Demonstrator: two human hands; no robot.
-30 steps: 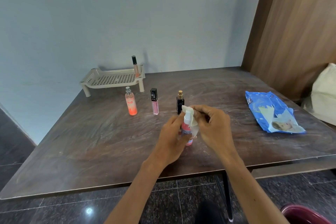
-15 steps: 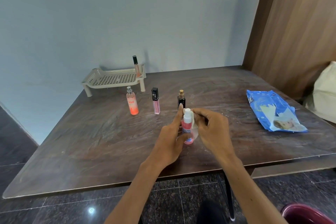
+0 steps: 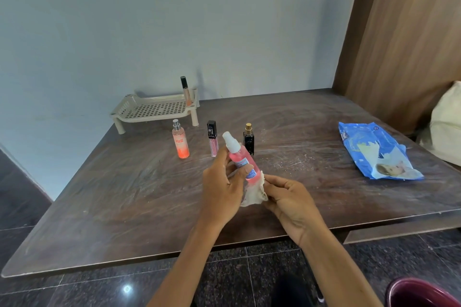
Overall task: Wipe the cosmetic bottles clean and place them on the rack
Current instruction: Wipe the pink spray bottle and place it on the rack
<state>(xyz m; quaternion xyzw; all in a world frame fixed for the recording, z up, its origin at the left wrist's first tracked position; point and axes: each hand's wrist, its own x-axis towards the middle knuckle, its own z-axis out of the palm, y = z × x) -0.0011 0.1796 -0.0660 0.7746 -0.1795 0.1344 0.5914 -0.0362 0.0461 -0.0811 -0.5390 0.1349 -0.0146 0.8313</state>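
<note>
Maroon plastic shows nearest, the rim of a tub (image 3: 419, 293) on the dark floor tiles, below and right of the hands. Both forearms reach up over the near edge of the brown table (image 3: 124, 194).

The left hand (image 3: 222, 189) grips the pink spray bottle (image 3: 240, 159), fingers curled round its body and thumb lying across the label. The bottle tilts, its white cap pointing up and away to the left. Its base sits in a crumpled white wipe (image 3: 253, 194). The right hand (image 3: 291, 202) pinches that wipe between thumb and curled fingers, against the bottom of the bottle.

Just beyond the grip three more bottles stand upright in a row on the table. A black bottle (image 3: 249, 141) with a gold cap is right behind the held one. A slim pink tube (image 3: 212, 138) with a black cap stands to its left, and an orange bottle (image 3: 180, 143) with a silver top further left. Well off to the right of the grip lies a blue pack of wipes (image 3: 376, 154), flat on the table. Past it, at the frame edge, is a cream bag (image 3: 446, 127).

Farther back and left of the grip, the beige slotted rack (image 3: 154, 109) stands against the pale blue wall. One thin black-capped tube (image 3: 185, 91) stands upright in its right rear corner.
</note>
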